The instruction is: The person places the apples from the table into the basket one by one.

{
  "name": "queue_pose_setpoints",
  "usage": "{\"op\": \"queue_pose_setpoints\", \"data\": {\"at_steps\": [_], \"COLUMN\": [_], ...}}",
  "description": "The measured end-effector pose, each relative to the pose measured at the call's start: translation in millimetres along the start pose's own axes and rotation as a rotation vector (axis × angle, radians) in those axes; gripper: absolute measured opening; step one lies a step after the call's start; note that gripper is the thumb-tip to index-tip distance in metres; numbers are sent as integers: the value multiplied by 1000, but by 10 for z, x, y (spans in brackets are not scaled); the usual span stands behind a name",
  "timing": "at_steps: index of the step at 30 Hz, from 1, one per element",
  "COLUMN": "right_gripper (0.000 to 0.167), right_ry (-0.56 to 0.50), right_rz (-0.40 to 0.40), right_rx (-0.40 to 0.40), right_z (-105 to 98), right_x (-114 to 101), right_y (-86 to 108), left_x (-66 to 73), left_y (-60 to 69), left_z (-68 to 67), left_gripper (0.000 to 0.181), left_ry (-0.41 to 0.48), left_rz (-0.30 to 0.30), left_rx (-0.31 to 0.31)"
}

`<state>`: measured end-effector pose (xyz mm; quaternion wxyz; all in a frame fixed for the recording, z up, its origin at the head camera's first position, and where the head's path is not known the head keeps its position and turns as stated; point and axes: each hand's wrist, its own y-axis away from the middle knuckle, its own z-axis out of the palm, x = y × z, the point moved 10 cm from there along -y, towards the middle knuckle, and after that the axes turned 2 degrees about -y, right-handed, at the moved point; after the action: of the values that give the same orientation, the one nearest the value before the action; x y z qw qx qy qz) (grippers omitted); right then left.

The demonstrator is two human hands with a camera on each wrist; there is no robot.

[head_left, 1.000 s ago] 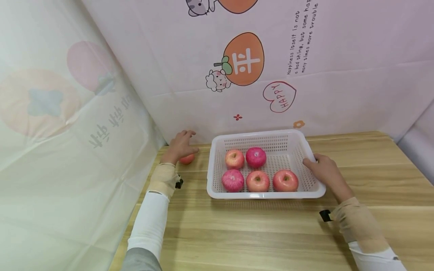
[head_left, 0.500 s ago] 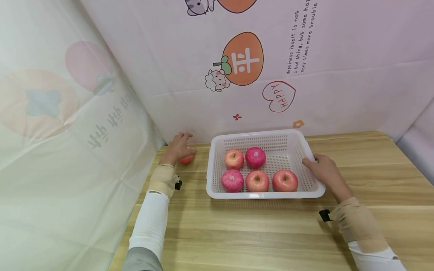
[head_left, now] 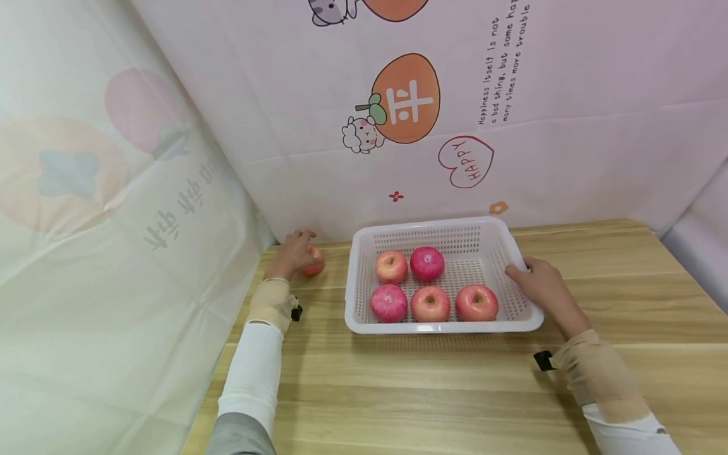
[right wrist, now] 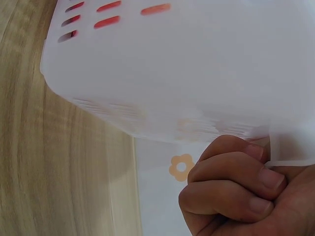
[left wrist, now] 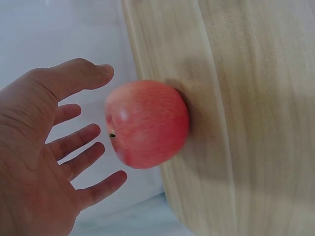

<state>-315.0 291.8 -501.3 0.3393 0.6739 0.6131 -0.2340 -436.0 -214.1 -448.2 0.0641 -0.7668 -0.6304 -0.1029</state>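
A red apple (left wrist: 147, 125) rests on the wooden table near its back left corner. Over it hovers my left hand (head_left: 292, 254), fingers spread and thumb apart; the left wrist view shows a gap between the fingertips and the fruit. My right hand (head_left: 543, 287) grips the right rim of a white plastic basket (head_left: 443, 328), with curled fingers seen under the rim in the right wrist view. Inside the basket lie several apples: a pale red apple (head_left: 391, 266) and a deep pink apple (head_left: 427, 263) behind, a streaked pink apple (head_left: 388, 303) and two red apples (head_left: 476, 303) in front.
The wooden table (head_left: 398, 392) extends in front of the basket and to its right. A printed white cloth (head_left: 318, 164) hangs along the back edge, and another cloth (head_left: 142, 303) hangs on the left side.
My left hand has moved slightly down and left over the lone apple, whose right side now shows more. The right hand and the basket stay in place.
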Motion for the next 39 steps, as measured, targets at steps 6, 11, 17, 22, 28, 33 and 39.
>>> {"op": "queue_pose_setpoints", "data": {"at_steps": [6,11,17,22,28,33,39], "right_gripper": [78,76,77,77,78,78,78], "right_ry": [6,11,7,2,-9,-3,-11], "right_rz": [2,-3,9,13,31,29,28], "right_rx": [2,14,0,-5,-23,-20,-17], "right_z": [0,-12,-6,2,13,10,15], "right_x": [-4,0,22,21,27,23,34], "right_y": [-4,-15,-24,-21,-13,-13,-17], "left_x": [-109,-160,-166,-193,-229,-218,-229], "left_y": [7,20,57,46,22,28,33], "left_z": [76,101,119,153,219,217,241], "left_gripper": [75,77,79,80,81,81,80], "left_ry": [30,85,110,121,109,121,118], "left_rz": [-17,-27,-45,-50,-68,-66,-66], "left_rx": [-31,-32,-30,-26,-44,-41,-45]}}
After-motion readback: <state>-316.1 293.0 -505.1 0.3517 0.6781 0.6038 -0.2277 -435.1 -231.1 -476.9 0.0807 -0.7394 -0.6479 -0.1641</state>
